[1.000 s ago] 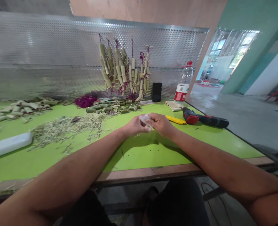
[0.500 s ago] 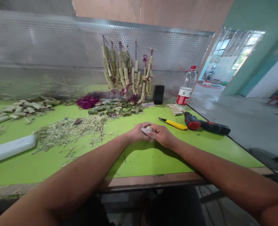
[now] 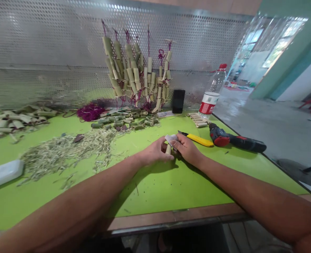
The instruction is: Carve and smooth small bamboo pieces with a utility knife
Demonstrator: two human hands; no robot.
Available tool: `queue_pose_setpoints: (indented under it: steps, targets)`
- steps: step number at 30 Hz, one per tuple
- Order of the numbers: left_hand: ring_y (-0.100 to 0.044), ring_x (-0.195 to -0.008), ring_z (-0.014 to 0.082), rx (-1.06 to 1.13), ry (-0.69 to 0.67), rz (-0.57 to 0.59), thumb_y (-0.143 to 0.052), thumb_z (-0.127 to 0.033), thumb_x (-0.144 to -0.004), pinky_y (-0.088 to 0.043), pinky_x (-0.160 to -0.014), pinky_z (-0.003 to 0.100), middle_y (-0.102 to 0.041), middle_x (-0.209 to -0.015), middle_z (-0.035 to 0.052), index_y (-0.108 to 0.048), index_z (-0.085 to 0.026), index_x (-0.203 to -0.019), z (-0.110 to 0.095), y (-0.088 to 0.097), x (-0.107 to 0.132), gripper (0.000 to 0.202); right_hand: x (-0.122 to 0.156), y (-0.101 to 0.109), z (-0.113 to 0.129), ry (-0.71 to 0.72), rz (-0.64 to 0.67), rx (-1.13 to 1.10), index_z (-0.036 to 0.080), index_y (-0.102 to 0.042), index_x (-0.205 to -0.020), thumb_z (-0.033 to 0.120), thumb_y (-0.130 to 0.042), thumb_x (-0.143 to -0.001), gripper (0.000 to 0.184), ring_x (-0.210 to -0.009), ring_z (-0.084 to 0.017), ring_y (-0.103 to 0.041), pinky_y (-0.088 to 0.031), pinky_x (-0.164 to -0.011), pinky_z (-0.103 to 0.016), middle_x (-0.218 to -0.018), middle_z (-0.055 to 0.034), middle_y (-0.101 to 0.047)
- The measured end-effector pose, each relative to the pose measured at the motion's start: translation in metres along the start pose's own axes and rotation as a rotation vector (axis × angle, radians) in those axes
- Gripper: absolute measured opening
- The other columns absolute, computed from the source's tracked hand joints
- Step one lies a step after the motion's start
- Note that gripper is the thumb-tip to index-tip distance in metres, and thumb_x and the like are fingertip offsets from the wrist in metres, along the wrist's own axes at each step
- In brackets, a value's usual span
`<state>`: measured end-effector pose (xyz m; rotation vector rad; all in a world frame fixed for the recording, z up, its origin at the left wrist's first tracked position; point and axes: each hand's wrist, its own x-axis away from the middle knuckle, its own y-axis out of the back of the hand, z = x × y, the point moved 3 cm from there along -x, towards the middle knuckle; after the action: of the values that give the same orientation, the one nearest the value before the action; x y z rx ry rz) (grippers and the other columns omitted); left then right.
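Between my hands, over the green tabletop (image 3: pixel 155 196), is a short pale bamboo piece (image 3: pixel 168 149). My left hand (image 3: pixel 157 151) grips it between thumb and fingers. My right hand (image 3: pixel 184 147) pinches a greyish-white folded sheet (image 3: pixel 172 138), perhaps sandpaper, against the bamboo's far end. Part of the bamboo is hidden behind the sheet and fingers. Just beyond my right hand lies a yellow utility knife (image 3: pixel 199 140) with its blade out.
A cordless drill (image 3: pixel 237 140) lies at right, near short bamboo pieces (image 3: pixel 199 120) and a water bottle (image 3: pixel 210 95). Bamboo shavings (image 3: pixel 71 151), purple string (image 3: pixel 90 111) and a white case (image 3: pixel 5 174) are left. Bamboo strings (image 3: pixel 134 73) hang behind; a phone (image 3: pixel 178 101) leans there.
The bamboo piece now shows between my hands, where fingers covered it before. My left hand has opened out around it, and the sheet has turned. The view has tilted down slightly.
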<state>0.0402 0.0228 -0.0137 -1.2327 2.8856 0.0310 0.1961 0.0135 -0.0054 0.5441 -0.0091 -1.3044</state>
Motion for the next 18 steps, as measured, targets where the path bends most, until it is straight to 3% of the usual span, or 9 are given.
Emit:
queue_pose_setpoints:
  steps: [4, 9, 14, 18]
  targets:
    - [-0.057, -0.065, 0.0122, -0.066, 0.021, -0.03, -0.083, -0.026, -0.067, -0.048, -0.056, 0.026, -0.055, -0.076, -0.0006, -0.047, -0.015, -0.116, 0.004, 0.003, -0.001, 0.062, 0.007, -0.003, 0.003, 0.122, -0.067, 0.209, 0.021, -0.047, -0.077, 0.044, -0.051, -0.093, 0.029, -0.061, -0.012, -0.044, -0.033, -0.056, -0.024, -0.066, 0.0031, -0.048]
    - [-0.06, -0.07, 0.0135, -0.141, 0.051, -0.014, -0.083, -0.02, -0.064, -0.05, -0.06, 0.028, -0.061, -0.088, 0.0041, -0.048, -0.016, -0.122, -0.001, 0.002, 0.002, 0.068, 0.015, -0.007, 0.006, 0.131, 0.147, 0.259, 0.022, -0.047, -0.074, 0.045, -0.05, -0.093, 0.031, -0.058, -0.012, -0.042, -0.031, -0.055, -0.024, -0.063, 0.0037, -0.047]
    - [-0.057, -0.063, 0.0127, -0.138, 0.085, -0.041, -0.081, -0.025, -0.068, -0.048, -0.055, 0.028, -0.058, -0.076, 0.0009, -0.05, -0.013, -0.116, -0.004, 0.0, 0.003, 0.059, 0.01, 0.001, 0.003, 0.122, 0.019, 0.264, 0.021, -0.047, -0.073, 0.048, -0.05, -0.093, 0.034, -0.059, -0.012, -0.041, -0.03, -0.055, -0.024, -0.064, 0.0031, -0.047]
    - [-0.061, -0.076, 0.0161, -0.185, 0.085, -0.036, -0.083, -0.021, -0.065, -0.052, -0.064, 0.031, -0.062, -0.092, 0.0061, -0.05, -0.016, -0.119, -0.004, 0.0, 0.003, 0.064, 0.011, -0.002, 0.004, 0.137, 0.178, 0.227, 0.021, -0.052, -0.075, 0.046, -0.051, -0.094, 0.032, -0.06, -0.012, -0.043, -0.031, -0.055, -0.024, -0.065, 0.0026, -0.049]
